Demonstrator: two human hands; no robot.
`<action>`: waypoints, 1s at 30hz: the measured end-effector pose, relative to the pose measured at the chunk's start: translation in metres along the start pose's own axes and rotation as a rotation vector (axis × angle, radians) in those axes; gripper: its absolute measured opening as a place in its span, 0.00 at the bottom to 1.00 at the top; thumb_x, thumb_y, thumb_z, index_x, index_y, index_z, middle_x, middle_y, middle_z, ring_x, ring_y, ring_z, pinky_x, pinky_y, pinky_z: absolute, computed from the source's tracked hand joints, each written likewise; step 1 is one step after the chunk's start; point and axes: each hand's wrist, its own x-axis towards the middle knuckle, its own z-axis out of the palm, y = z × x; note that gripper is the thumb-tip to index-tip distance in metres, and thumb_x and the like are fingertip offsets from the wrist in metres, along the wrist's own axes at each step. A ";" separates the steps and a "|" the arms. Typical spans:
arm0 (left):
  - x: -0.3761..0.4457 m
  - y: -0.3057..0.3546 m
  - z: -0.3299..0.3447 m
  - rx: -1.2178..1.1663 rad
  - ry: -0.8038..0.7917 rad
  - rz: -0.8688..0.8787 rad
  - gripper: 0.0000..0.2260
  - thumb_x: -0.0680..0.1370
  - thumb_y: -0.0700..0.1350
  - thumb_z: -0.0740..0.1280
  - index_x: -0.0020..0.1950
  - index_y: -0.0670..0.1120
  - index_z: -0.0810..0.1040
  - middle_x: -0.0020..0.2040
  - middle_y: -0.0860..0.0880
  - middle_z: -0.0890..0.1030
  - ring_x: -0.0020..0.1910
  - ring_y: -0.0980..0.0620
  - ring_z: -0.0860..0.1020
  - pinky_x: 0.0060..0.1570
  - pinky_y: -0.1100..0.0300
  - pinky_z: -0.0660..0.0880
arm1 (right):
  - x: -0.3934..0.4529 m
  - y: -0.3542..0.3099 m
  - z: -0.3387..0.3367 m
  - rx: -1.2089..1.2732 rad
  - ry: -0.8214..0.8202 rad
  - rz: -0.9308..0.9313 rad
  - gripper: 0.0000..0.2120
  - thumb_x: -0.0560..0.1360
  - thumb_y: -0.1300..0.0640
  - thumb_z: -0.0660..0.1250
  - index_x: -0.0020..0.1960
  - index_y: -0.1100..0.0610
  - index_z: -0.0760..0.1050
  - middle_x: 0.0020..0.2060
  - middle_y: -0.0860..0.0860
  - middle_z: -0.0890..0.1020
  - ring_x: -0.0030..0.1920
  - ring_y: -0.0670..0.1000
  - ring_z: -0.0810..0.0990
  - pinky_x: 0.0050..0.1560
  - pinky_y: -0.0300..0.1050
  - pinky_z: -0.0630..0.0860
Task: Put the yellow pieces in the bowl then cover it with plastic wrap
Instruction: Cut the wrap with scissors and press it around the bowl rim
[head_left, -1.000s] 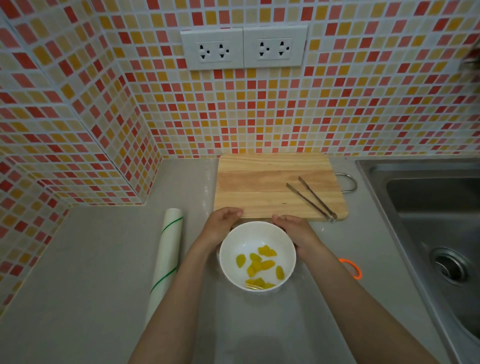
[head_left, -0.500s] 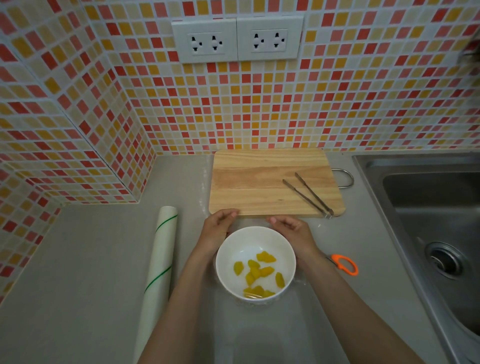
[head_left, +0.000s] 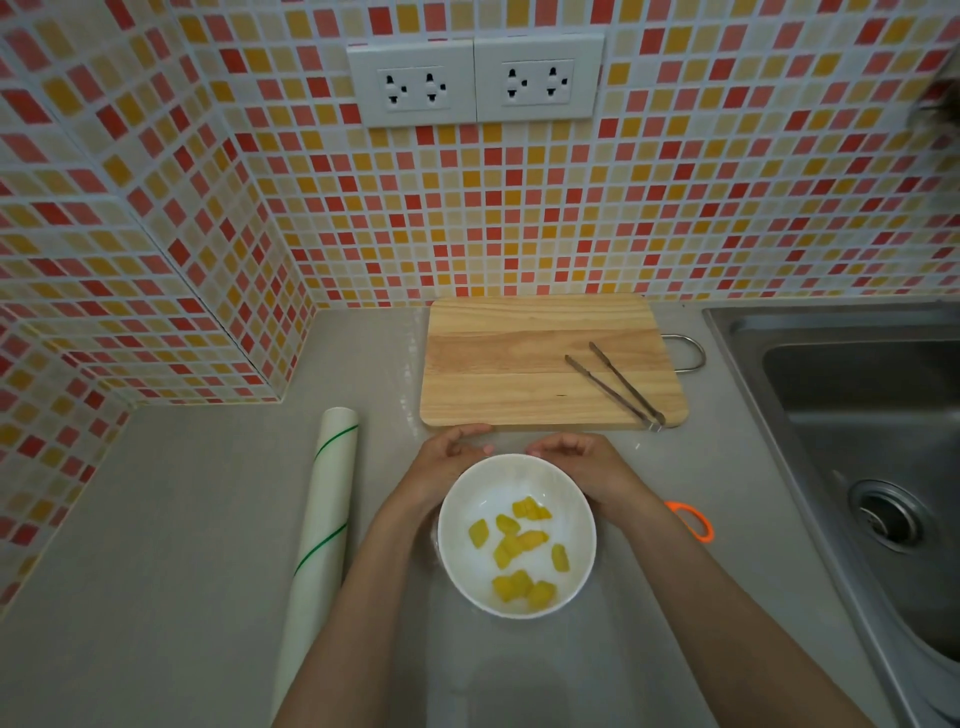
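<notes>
Cupping the far rim of the white bowl (head_left: 516, 535).

I'm curling the fingers of my left hand (head_left: 451, 460) and right hand (head_left: 575, 460) loosely around it, yellow pieces (head_left: 514, 551) sitting inside on the grey counter (head_left: 156, 545); plastic wrap roll (head_left: 321, 530) lying left, cutting board (head_left: 530, 364) with tongs (head_left: 615, 384) beyond.

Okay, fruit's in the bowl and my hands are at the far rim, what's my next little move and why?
Probably press the wrap down over the far rim. The yellow pieces are all in the bowl, the cutting board holds only the tongs, and your left hand and right hand curl at that edge. The sheet itself is hard to see, so check that it is sealed.
</notes>
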 end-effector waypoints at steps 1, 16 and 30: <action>0.001 0.000 -0.001 0.033 0.015 0.028 0.12 0.72 0.40 0.71 0.54 0.50 0.78 0.26 0.57 0.75 0.27 0.62 0.76 0.32 0.69 0.74 | 0.000 0.000 0.001 -0.001 0.020 0.009 0.05 0.70 0.65 0.70 0.37 0.57 0.80 0.31 0.50 0.82 0.29 0.44 0.79 0.31 0.35 0.76; 0.000 0.000 -0.009 0.185 0.063 0.194 0.23 0.70 0.39 0.73 0.64 0.46 0.74 0.40 0.53 0.76 0.42 0.57 0.75 0.46 0.71 0.72 | -0.025 0.000 -0.003 -0.134 0.429 -0.394 0.09 0.77 0.56 0.62 0.54 0.56 0.78 0.44 0.50 0.82 0.47 0.49 0.80 0.45 0.35 0.73; -0.091 -0.016 -0.013 0.139 0.324 0.487 0.15 0.79 0.55 0.54 0.60 0.60 0.75 0.57 0.58 0.81 0.60 0.64 0.75 0.58 0.74 0.68 | -0.061 0.022 0.019 -0.008 0.093 -0.327 0.15 0.79 0.46 0.53 0.63 0.44 0.71 0.58 0.41 0.77 0.63 0.42 0.73 0.63 0.43 0.70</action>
